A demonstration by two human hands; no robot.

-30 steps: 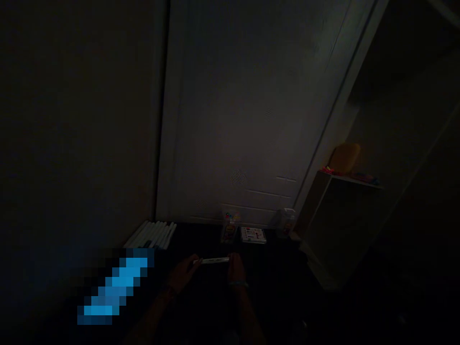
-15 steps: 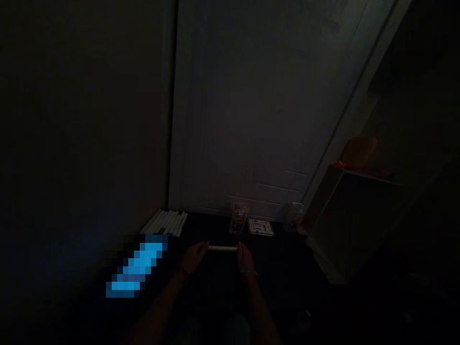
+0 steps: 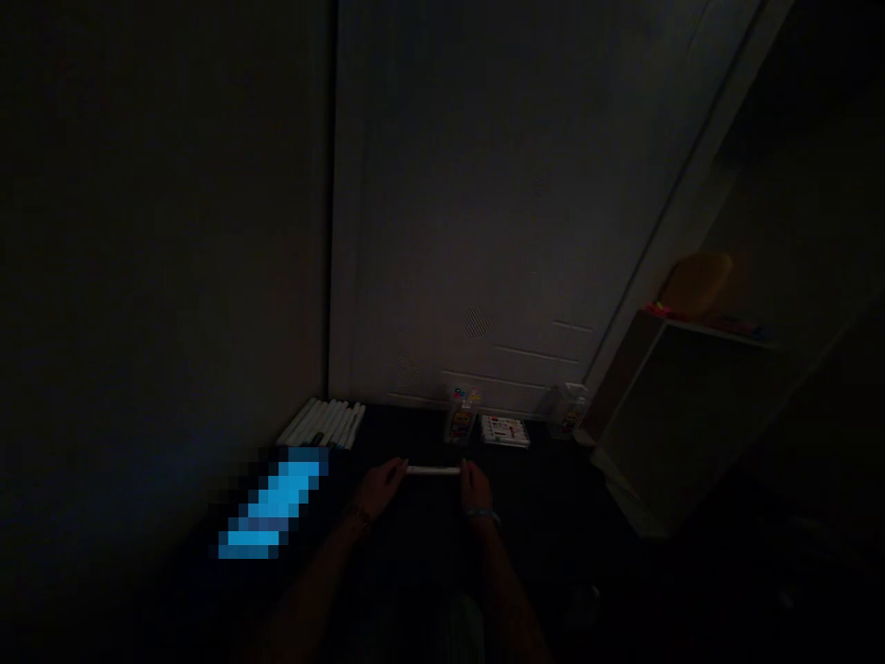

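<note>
A thin white tube (image 3: 433, 470) is held level above the dark tabletop, one end in each hand. My left hand (image 3: 384, 487) is closed on its left end, while the fingers of my right hand (image 3: 476, 486) grip the right end. It is too dark to tell whether the tube is rolled paper or something stiffer. Several similar white tubes (image 3: 324, 422) lie side by side at the back left of the table. Beyond my hands stand a clear pack with colourful tops (image 3: 461, 415) and a flat white pack of what look like markers (image 3: 505, 431).
A glowing blue screen, blurred out (image 3: 280, 503), lies left of my left arm. At the back right is a clear container (image 3: 570, 409) near the wall (image 3: 498, 231). A cabinet (image 3: 712, 415) stands to the right, with an orange object (image 3: 702, 284) on top.
The view has shifted slightly, so everything sits a little higher and further right. Both hands still hold the tube, which seems turned a little, with a dark line now along it.
</note>
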